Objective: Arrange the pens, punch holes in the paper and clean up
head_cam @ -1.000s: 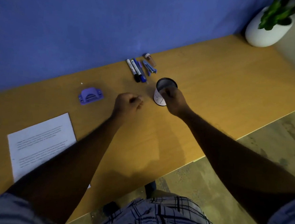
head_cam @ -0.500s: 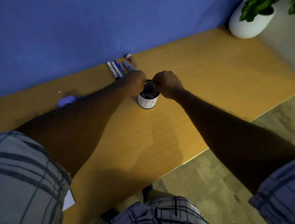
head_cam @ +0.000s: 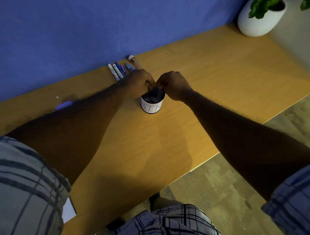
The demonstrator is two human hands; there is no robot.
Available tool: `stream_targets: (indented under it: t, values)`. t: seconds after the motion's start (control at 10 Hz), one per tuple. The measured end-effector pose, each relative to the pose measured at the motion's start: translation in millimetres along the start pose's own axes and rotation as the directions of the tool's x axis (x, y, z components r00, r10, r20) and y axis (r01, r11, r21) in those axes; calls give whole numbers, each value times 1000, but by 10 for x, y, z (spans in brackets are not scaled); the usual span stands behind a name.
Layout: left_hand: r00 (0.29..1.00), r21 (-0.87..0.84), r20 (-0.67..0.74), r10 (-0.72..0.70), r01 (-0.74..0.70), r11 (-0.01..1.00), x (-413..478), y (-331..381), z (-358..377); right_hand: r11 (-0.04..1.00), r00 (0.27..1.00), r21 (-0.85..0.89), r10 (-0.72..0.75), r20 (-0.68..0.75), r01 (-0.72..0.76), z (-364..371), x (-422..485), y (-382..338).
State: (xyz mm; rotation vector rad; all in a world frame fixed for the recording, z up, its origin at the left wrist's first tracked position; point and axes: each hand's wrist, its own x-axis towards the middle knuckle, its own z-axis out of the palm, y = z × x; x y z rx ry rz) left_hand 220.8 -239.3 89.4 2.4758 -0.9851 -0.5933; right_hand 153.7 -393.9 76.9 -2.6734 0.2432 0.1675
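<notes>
left hand (head_cam: 138, 82) + right hand (head_cam: 173, 84) both curling over bin cup (head_cam: 152, 103) rim, fingertips meeting, contents of grips unclear | pens (head_cam: 117, 70) lying in row by wall, just behind left hand, long axes pointing wall-to-person | left hand sitting nearer pens

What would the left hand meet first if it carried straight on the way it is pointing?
Most likely the right hand: the left hand points across the rim of the cup marked BIN, knuckles nearly touching the other's. Depth is unclear, so the fingertips might already be touching.
</notes>
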Motion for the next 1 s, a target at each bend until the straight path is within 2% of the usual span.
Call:
stream_targets:
  t: [0.1,0.2,0.3,0.4,0.5,0.6,0.7,0.8,1.0]
  values:
    - [994,-192,85,-64,79,978,1,-10,-22,997,1000,69,-18,2,18,-28,-26,0]
    - [971,-523,193,-141,224,823,-22,17,-61,991,1000,131,-5,4,5,-58,-54,-3]
    - [954,-643,254,-161,291,709,-60,1,-87,988,1000,151,-18,2,18,-87,-82,-17]
    - [951,-703,242,-190,307,642,-83,-8,-90,991,999,123,-54,2,53,-101,-127,-56]
    - [981,-653,116,-156,194,732,-133,-45,-63,990,999,134,-51,2,50,-99,-163,-87]
    - [993,-311,-114,-17,-19,950,-256,-159,-64,991,999,125,-39,12,37,-120,-209,-161]
    - [970,-121,-234,60,-91,988,-417,-245,-99,991,999,126,-51,16,48,-109,-261,-237]
    - [987,-92,-158,-12,-3,996,-610,-339,-171,991,998,129,-43,41,37,-85,-310,-350]
    - [972,13,-156,-177,181,983,-1136,-677,-253,994,990,58,-99,100,93,46,-379,-605]
